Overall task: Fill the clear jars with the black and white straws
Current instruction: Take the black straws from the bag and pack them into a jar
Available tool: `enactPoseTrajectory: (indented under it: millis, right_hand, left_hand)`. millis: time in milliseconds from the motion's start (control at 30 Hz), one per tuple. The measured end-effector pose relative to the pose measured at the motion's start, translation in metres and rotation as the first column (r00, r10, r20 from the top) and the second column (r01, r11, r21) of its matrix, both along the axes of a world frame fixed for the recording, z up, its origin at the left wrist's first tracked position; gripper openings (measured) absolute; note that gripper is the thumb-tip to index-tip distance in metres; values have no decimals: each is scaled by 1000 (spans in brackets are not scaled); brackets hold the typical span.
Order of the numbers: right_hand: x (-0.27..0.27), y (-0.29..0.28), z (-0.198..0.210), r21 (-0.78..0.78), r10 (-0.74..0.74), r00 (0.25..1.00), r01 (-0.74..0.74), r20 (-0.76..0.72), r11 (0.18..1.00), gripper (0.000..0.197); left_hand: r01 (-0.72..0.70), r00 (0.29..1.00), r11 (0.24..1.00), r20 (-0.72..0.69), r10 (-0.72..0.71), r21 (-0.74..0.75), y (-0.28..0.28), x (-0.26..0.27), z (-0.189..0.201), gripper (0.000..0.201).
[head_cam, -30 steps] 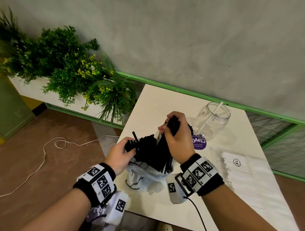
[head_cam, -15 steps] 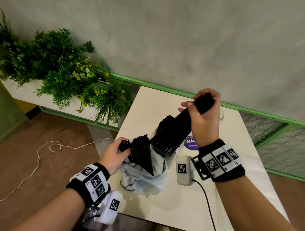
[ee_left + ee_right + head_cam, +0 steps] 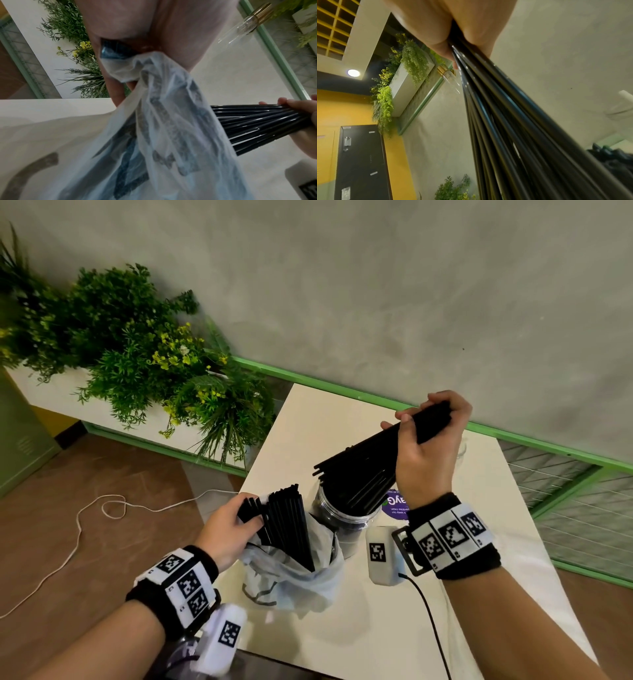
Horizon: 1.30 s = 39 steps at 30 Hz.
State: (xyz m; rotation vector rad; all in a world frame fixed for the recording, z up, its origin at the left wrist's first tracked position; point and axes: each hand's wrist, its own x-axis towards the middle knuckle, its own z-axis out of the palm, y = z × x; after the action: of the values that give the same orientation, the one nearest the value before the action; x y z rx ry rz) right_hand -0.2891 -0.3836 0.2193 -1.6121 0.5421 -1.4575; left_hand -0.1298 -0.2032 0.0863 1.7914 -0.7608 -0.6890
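My right hand (image 3: pixel 424 446) grips the top of a bundle of black straws (image 3: pixel 363 470), which slants down-left. Its lower ends fan out at the mouth of a clear jar (image 3: pixel 346 518) that looks dark inside. My left hand (image 3: pixel 229 522) holds the upper ends of more black straws (image 3: pixel 287 515) standing in a translucent plastic bag (image 3: pixel 308 583) on the white table (image 3: pixel 359 628). The left wrist view shows the bag (image 3: pixel 163 121) close up, with the bundle (image 3: pixel 257 121) passing behind it. The right wrist view looks along the bundle (image 3: pixel 505 121). No white straws show.
A second clear jar (image 3: pixel 462 446) is mostly hidden behind my right hand. A purple sticker (image 3: pixel 397 505) lies beside the near jar. A planter of green plants (image 3: pixel 137 364) stands left of the table, and a white cable (image 3: pixel 102 508) lies on the floor.
My right hand has pulled a bundle of black straws out of the bag and carried it up and to the right, over the jar. My left hand has stayed on the bag's straws.
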Motion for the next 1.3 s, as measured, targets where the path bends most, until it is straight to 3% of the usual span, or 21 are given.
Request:
enactPoseTrajectory:
  millis: [100, 300, 567, 800, 1000, 1133, 1233, 1300]
  right_hand:
    - [3, 2, -4, 20, -16, 999, 15, 49, 1000, 46]
    - [-9, -5, -14, 47, -38, 999, 38, 8, 998, 48]
    - [-2, -1, -27, -207, -114, 985, 86, -129, 975, 59]
    - [17, 14, -51, -325, -137, 946, 35, -295, 945, 35]
    - [14, -2, -80, -57, 94, 851, -144, -517, 988, 31]
    - [6, -11, -83, 195, 307, 803, -240, -511, 951, 19]
    - [2, -16, -81, 210, 319, 799, -244, -510, 947, 18]
    - [0, -17, -81, 179, 273, 827, -211, -491, 961, 27]
  left_hand:
    - [-4, 1000, 1000, 9, 4, 1, -2, -1, -1, 15]
    - [-2, 1000, 1000, -7, 2, 5, -1, 1, 0, 15]
    - [10, 1000, 1000, -1, -10, 9, -3, 1, 0, 15]
    - [15, 998, 1000, 59, -15, 3, -1, 2, -1, 24]
    - [15, 1000, 1000, 24, -15, -2, 1, 2, -2, 23]
    - [17, 1000, 1000, 4, -17, -8, 1, 2, -1, 21]
    - [9, 1000, 1000, -23, -10, -8, 1, 3, -3, 19]
    - [9, 999, 1000, -39, -10, -5, 2, 4, -4, 18]
